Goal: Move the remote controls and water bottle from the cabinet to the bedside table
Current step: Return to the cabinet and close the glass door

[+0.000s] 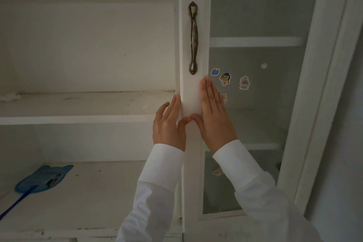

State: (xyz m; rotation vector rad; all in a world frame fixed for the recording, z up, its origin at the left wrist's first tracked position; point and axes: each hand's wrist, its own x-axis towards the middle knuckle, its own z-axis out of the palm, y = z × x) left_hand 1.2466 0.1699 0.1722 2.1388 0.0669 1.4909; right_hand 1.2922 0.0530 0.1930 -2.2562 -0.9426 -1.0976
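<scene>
A white cabinet door with a glass pane and a dark metal handle fills the middle of the head view. My left hand holds the door's left edge, fingers wrapped around it. My right hand lies flat on the door's frame just below the handle, fingers stretched out, thumb meeting the left thumb. No remote control or water bottle shows in this view.
Open white shelves lie to the left. A blue fly swatter rests on the lower shelf. Cartoon stickers sit on the glass pane. Behind the glass are more shelves.
</scene>
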